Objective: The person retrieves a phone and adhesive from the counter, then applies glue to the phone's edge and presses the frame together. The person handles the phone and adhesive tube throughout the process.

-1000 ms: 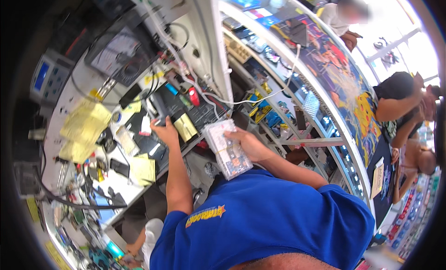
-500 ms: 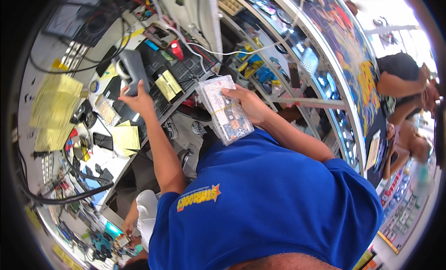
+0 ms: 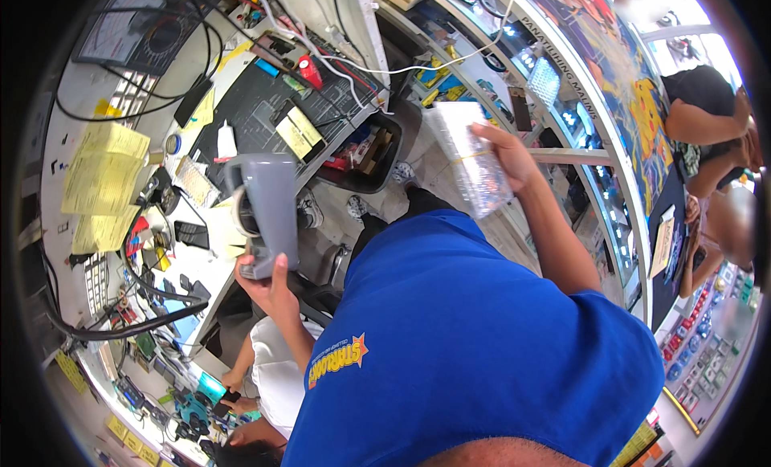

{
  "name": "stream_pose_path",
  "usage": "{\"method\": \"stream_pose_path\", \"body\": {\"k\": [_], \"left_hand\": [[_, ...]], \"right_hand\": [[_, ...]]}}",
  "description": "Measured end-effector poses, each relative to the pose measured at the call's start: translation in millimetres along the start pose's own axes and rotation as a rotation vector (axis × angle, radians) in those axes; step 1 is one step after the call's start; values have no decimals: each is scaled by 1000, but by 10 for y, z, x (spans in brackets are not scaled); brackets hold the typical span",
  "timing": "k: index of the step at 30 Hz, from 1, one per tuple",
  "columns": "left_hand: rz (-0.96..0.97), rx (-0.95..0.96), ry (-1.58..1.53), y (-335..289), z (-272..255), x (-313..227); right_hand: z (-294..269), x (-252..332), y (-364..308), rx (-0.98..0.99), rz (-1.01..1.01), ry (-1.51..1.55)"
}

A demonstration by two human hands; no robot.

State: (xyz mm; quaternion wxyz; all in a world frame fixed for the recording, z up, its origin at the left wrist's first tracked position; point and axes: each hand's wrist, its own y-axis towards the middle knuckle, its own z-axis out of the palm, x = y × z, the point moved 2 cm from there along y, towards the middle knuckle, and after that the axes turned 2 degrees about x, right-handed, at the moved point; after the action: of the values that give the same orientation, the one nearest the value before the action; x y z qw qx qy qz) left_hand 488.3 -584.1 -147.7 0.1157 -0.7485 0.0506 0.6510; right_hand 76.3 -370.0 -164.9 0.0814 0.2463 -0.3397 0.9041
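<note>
My left hand (image 3: 273, 297) is closed around one end of a grey tape dispenser (image 3: 275, 202), held off the bench's front edge. A tape roll (image 3: 246, 212) sits in its side. Out to the right, my right hand (image 3: 507, 158) grips a flat bundle in clear bubble wrap (image 3: 474, 166) by its right edge. A thin yellowish band crosses the bundle's middle, and glare hides much of what is inside. The two things are well apart. On the bench beyond the dispenser stands a small white tube (image 3: 226, 139) with a red base.
The cluttered bench on the left holds a dark work mat (image 3: 249, 106), yellow note sheets (image 3: 112, 174) and a multimeter (image 3: 152, 29). A black bin (image 3: 391, 166) stands on the floor ahead. Glass display shelves (image 3: 554, 110) run along the right. A co-worker in white (image 3: 277, 371) is lower left.
My left hand has drawn the tape dispenser back from over the bench toward my body. My right hand has carried the wrapped bundle to the right, farther from the bench.
</note>
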Motion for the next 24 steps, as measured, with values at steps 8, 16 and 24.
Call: {"method": "stream_pose_path", "body": {"k": [8, 16, 24], "left_hand": [[-48, 484, -36, -154, 503, 23], [274, 824, 244, 136, 2697, 587], [382, 904, 327, 236, 4912, 1331]], "right_hand": [[-399, 126, -638, -121, -108, 117], [-730, 17, -964, -249, -201, 253], [-1084, -312, -1022, -337, -195, 358]]}}
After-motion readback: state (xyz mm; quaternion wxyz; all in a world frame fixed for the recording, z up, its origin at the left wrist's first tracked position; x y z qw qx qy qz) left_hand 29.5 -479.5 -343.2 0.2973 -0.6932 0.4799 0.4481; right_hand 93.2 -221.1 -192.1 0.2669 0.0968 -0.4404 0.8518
